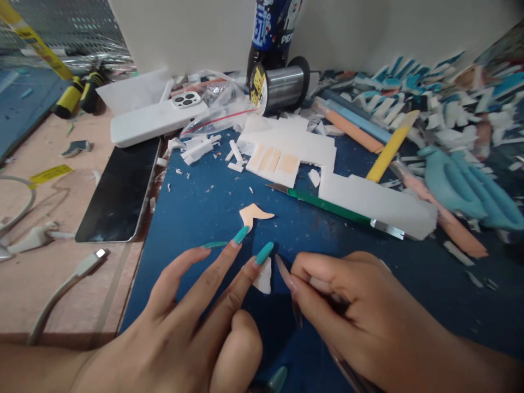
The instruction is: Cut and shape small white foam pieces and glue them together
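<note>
My left hand (pixel 196 316) is open, some fingers stretched over the blue mat (pixel 196 202) and one curled under. One fingertip touches the lower tip of a small peach, notched foam-like piece (pixel 250 213). Another rests at the top of a small white cut piece (pixel 264 279). Just to the right, my right hand (pixel 347 305) is closed in a pinch. A thin, slender thing (pixel 343 365) shows beneath it, too hidden to name. Beyond the hands lies a green craft knife (pixel 327 207), blade toward the left, beside an irregular white foam sheet (pixel 295 136) with peach patches.
White and blue scraps (pixel 409 93) heap up at the back right, near teal foam shapes (pixel 470 185) and a yellow strip (pixel 393 147). A wire spool (pixel 284 87) stands before a bottle (pixel 274 27). Leftward are a white phone (pixel 159 120), a dark-screened phone (pixel 120 191) and a cable (pixel 77 273).
</note>
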